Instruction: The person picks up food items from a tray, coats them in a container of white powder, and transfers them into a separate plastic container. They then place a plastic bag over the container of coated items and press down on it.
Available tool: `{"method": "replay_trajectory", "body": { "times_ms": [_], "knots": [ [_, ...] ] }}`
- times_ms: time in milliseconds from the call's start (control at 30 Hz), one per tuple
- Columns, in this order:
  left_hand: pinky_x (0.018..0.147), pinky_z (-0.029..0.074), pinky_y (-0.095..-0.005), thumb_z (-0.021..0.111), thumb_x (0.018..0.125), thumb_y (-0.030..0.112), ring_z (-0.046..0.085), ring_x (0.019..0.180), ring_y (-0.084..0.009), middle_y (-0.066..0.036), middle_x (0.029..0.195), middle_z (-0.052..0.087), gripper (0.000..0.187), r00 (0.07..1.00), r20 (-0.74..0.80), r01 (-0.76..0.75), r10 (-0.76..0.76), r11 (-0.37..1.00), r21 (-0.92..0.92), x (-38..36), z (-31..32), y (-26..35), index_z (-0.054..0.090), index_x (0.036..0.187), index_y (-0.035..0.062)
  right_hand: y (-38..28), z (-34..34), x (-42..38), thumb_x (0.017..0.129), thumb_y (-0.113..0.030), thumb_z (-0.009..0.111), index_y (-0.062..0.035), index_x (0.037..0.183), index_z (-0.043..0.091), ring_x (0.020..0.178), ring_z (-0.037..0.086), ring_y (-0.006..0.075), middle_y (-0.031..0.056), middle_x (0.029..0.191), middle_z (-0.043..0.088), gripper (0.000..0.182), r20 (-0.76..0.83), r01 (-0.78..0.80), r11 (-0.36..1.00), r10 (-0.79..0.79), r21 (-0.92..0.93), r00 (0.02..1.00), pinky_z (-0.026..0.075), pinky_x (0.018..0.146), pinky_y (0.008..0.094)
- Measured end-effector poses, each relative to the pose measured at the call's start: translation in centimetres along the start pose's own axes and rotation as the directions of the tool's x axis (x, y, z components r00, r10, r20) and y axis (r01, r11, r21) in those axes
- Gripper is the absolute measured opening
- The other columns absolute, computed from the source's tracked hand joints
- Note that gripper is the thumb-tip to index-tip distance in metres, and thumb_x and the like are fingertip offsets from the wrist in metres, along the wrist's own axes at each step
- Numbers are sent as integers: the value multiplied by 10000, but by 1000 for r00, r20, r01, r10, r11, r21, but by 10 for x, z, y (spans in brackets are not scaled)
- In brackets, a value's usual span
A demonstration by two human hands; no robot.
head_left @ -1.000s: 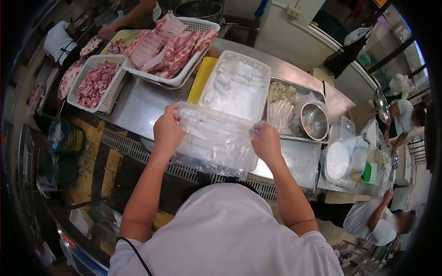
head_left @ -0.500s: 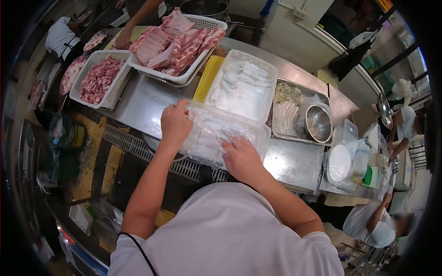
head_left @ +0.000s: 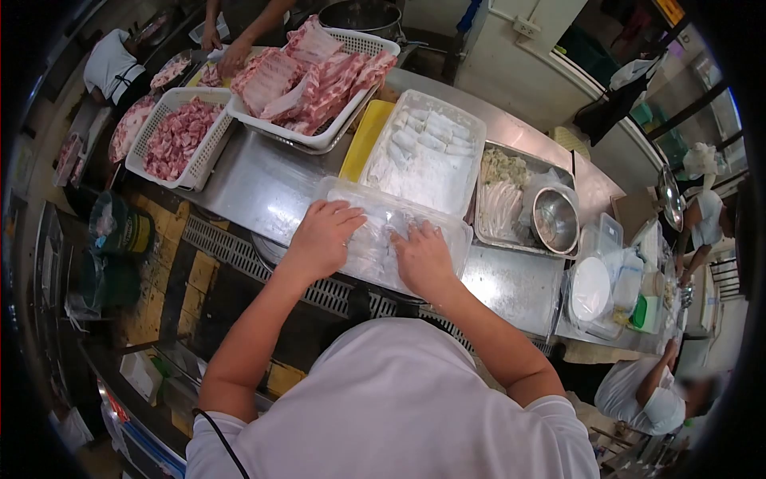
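Observation:
A clear plastic container (head_left: pixel 451 231) covered with plastic film sits at the near edge of the steel table (head_left: pixel 263 184). White rolled food shows through the film. My left hand (head_left: pixel 323 238) lies flat on the film over the container's left part, fingers spread. My right hand (head_left: pixel 423 257) presses flat on the film just to its right, fingers apart. Behind it stands a second clear container (head_left: pixel 427 152) of white floured rolls, uncovered.
Two white baskets hold raw meat: ribs (head_left: pixel 307 76) and chopped pieces (head_left: pixel 175 136). A yellow board (head_left: pixel 363 140) lies beside them. To the right are a steel tray (head_left: pixel 511 188), a metal bowl (head_left: pixel 554 219) and stacked tubs (head_left: pixel 602 275). Other people work at the far left and right.
The film, held up by both hands a second ago, now lies on the near container. Both hands have come down and moved inward, flat on top of it.

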State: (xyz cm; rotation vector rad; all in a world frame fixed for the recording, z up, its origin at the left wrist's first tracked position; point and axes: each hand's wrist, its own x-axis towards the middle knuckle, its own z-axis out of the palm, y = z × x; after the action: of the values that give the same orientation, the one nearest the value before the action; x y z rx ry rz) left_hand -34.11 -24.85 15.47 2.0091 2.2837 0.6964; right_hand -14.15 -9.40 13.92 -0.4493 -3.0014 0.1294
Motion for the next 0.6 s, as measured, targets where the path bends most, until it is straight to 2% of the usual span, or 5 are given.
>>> {"method": "replay_trajectory", "body": {
  "times_ms": [133, 233, 267, 400, 600],
  "knots": [
    [1236, 277, -546, 557, 992, 183, 469, 1452, -348, -155, 1518, 564, 421, 964, 150, 203, -218, 973, 111, -7, 2, 22, 621, 1374, 19, 11, -24, -11, 931, -165, 660, -48, 1265, 722, 1231, 596, 398, 198, 1232, 699, 359, -50, -86, 996, 86, 9, 995, 486, 1046, 524],
    [1266, 215, -570, 524, 1044, 270, 382, 1518, -363, -183, 1597, 470, 490, 937, 203, 256, -285, 954, 157, -12, 1, 31, 542, 1467, 23, 33, -34, -23, 907, -151, 715, -33, 1206, 743, 1226, 595, 417, 212, 1246, 689, 323, -186, -181, 932, 248, 315, 951, 491, 1041, 497],
    [1274, 194, -576, 515, 1055, 297, 354, 1535, -368, -192, 1621, 438, 520, 929, 220, 265, -296, 951, 162, -12, 4, 35, 514, 1497, 23, 42, -40, -28, 895, -100, 715, -4, 1138, 759, 1127, 657, 413, 234, 1198, 709, 265, -296, -184, 924, 288, 335, 911, 538, 968, 453],
    [1279, 167, -581, 547, 1042, 331, 306, 1556, -389, -213, 1650, 383, 585, 924, 202, 295, -326, 941, 169, -14, 11, 38, 475, 1538, 30, 72, -72, -33, 896, -48, 679, 39, 1035, 765, 826, 732, 392, 247, 966, 749, 185, -146, -416, 680, 608, 603, 781, 582, 771, 426],
    [1286, 155, -570, 585, 1018, 363, 276, 1568, -397, -226, 1670, 344, 653, 895, 226, 349, -385, 919, 186, -10, 11, 44, 448, 1568, 39, 41, -69, -41, 906, -88, 700, 53, 986, 739, 865, 719, 434, 263, 954, 733, 168, -56, -308, 753, 415, 581, 908, 569, 803, 472]
  ]
}}
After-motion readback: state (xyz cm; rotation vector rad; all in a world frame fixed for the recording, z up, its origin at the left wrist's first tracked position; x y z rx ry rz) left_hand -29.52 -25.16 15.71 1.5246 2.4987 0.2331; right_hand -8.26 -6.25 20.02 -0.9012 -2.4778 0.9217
